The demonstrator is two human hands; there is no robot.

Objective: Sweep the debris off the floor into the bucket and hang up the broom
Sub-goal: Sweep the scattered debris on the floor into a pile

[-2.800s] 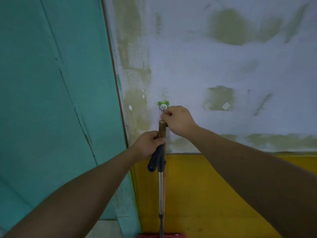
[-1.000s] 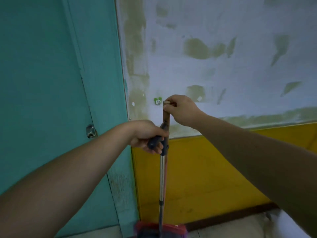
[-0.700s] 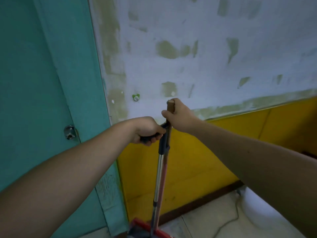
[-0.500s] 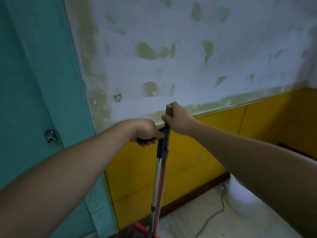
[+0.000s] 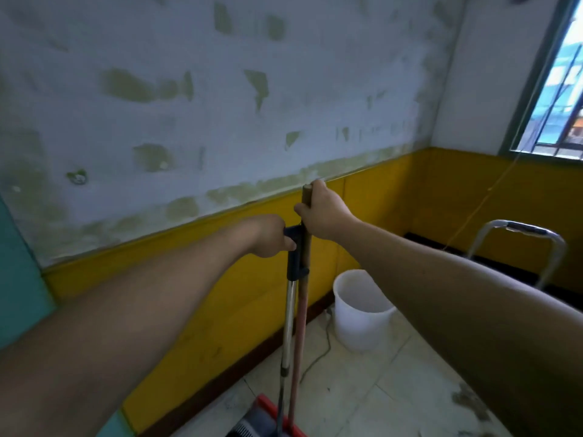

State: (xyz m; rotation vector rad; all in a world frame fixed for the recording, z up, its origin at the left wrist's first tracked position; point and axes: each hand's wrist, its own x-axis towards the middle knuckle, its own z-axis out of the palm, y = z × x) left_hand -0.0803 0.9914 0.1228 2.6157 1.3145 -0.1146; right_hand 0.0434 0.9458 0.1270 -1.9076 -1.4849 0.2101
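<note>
Wooden broom (image 5: pixel 299 313) gripped at top by right hand (image 5: pixel 322 213); left hand (image 5: pixel 268 236) clutched dustpan handle (image 5: pixel 293 263), steadying clipped pair upright.

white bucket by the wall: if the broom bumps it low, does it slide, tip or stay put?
Probably slides: the bucket looks like thin white plastic with nothing showing inside, so likely light, and it stands on smooth floor tile. Tipping seems less likely, since it is about as wide as tall. The cable at its base may snag it.

Left hand (image 5: pixel 271 236) grips dustpan handle (image 5: pixel 293 261), right hand (image 5: pixel 325 216) broom (image 5: pixel 299 326).
</note>
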